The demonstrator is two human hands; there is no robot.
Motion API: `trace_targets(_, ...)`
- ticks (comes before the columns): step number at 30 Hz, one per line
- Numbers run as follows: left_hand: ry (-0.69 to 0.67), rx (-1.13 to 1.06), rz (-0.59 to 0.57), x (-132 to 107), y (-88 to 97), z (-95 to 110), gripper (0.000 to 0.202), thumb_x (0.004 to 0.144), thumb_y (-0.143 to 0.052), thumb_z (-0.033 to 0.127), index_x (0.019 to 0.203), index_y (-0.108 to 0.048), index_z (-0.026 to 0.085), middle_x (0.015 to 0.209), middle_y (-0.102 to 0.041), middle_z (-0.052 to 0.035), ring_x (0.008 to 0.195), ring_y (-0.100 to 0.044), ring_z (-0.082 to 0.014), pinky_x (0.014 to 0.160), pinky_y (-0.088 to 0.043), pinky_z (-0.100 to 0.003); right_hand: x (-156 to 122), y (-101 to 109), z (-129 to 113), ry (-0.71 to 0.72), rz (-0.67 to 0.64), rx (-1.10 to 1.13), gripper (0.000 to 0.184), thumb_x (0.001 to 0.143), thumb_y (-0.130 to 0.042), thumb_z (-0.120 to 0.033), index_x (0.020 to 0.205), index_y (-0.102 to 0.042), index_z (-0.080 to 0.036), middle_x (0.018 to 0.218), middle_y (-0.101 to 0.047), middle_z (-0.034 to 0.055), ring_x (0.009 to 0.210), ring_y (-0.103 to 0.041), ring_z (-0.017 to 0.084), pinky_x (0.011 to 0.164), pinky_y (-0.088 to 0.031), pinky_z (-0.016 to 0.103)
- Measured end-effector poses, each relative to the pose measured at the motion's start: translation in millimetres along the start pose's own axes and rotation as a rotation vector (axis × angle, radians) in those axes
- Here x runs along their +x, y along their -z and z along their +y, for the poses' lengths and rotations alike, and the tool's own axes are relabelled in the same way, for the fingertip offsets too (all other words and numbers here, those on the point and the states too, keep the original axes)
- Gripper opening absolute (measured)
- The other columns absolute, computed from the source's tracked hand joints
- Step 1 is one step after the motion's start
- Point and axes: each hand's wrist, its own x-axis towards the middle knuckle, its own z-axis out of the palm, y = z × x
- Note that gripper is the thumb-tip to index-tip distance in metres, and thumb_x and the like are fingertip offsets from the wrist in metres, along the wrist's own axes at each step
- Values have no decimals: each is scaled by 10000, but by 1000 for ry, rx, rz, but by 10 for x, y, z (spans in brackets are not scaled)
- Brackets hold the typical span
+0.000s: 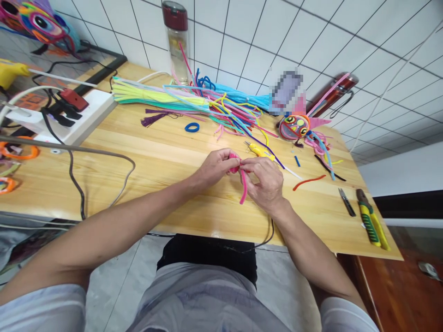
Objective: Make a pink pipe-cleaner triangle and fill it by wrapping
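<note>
Above the middle of the wooden table, my left hand (pixel 218 167) pinches the coiled part of a pink pipe cleaner (pixel 244 188). My right hand (pixel 265 179) closes its fingers on the same pipe cleaner, close beside the left fingertips. Its loose end hangs down between the hands, and the fingers hide part of the coil. Just behind my right hand lies a yellow glue gun (pixel 260 151). A blue pipe cleaner ring (pixel 192 127) rests on the table beyond my left hand.
Bundled pipe cleaners (pixel 166 96) lie along the back, near a clear bottle (pixel 176 46). A colourful fish-like figure (pixel 294 126) stands back right. Pliers (pixel 369 221) and small snips (pixel 346 202) lie at right. At left are a power strip (pixel 88 117) and cables.
</note>
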Motion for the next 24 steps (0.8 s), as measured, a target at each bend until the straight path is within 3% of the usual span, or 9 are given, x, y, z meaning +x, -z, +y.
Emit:
trace_targets(7,21,-34,-4,24,19,-54,160,783,-740,290,733,-642,175,635,-592,17,623,-524,-109,649,-423,-252,-10,-52,74,262,77,-175,174,987,-688,-115,1046,-745,-268,1043,-870,60,934,-804,241,866,-644,422)
trace_targets(11,-20,-45,8,29,19,-54,164,788,-752,289,745,-638,179,653,-601,18,638,-531,-111,665,-443,-257,0,-39,60,252,88,-183,184,994,-687,-120,1066,-752,-275,1099,-853,77,1000,-795,259,914,-633,452)
trace_targets(14,-90,-31,53,40,25,-54,168,807,-760,310,797,-654,180,696,-635,11,656,-542,-115,673,-453,-261,2,7,27,96,148,-126,116,997,-695,-187,1033,-766,-272,1155,-827,107,1090,-769,291,963,-604,492)
trace_targets(17,-171,-7,109,48,30,-70,183,838,-752,337,826,-655,183,721,-645,8,677,-551,-120,687,-452,-269,6,54,-12,-204,176,49,108,1020,-690,-338,977,-750,-259,965,-791,69,900,-736,251,829,-598,426)
trace_targets(20,-236,16,141,41,25,-91,215,852,-749,367,816,-634,188,728,-620,16,682,-536,-117,686,-435,-274,29,70,-56,-493,71,366,319,1033,-670,-530,914,-734,-241,769,-698,11,711,-649,193,720,-561,357)
trace_targets(24,-279,58,153,20,10,-95,207,848,-761,363,840,-646,191,740,-607,22,704,-536,-120,693,-430,-277,68,44,-111,-651,-66,565,438,920,-784,-637,787,-698,-229,695,-642,-5,652,-567,164,667,-506,327)
